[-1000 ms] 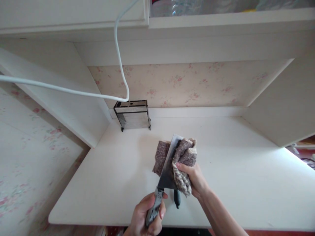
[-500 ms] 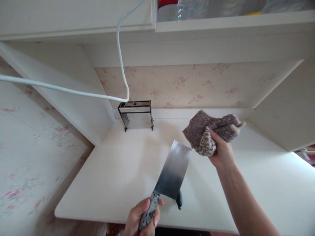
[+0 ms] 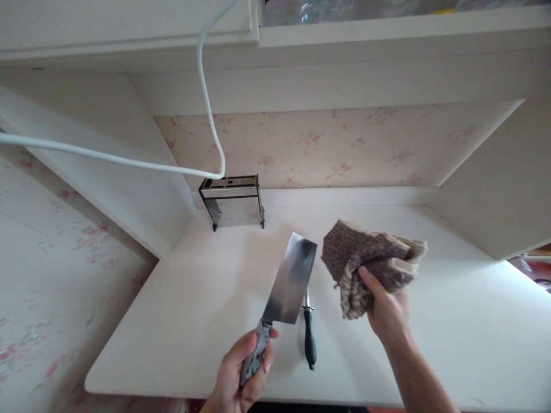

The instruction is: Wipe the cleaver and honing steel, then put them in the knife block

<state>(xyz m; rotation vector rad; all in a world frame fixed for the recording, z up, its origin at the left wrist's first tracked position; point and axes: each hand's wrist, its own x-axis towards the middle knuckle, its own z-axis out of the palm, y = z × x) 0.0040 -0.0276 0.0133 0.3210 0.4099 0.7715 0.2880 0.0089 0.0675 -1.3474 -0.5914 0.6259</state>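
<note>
A cleaver (image 3: 291, 281) with a wide steel blade is held up over the counter, blade pointing away from me. Around its worn grey handle my left hand (image 3: 241, 367) is closed. My right hand (image 3: 390, 310) grips a bunched brown and cream cloth (image 3: 370, 258), to the right of the blade and apart from it. On the counter, between the two hands, lies a honing steel (image 3: 309, 338) with a black handle; the cleaver's blade hides most of its rod.
The white counter (image 3: 181, 321) has a knife block (image 3: 232, 201) with slots on top at its back left. A white cable (image 3: 210, 115) hangs across the upper left. Cabinets (image 3: 129, 28) overhang the counter, and side panels (image 3: 495, 172) bound it.
My right hand and the cloth have come down and nearer. The cleaver has shifted slightly left and now uncovers the honing steel's whole handle. The view has shifted a little.
</note>
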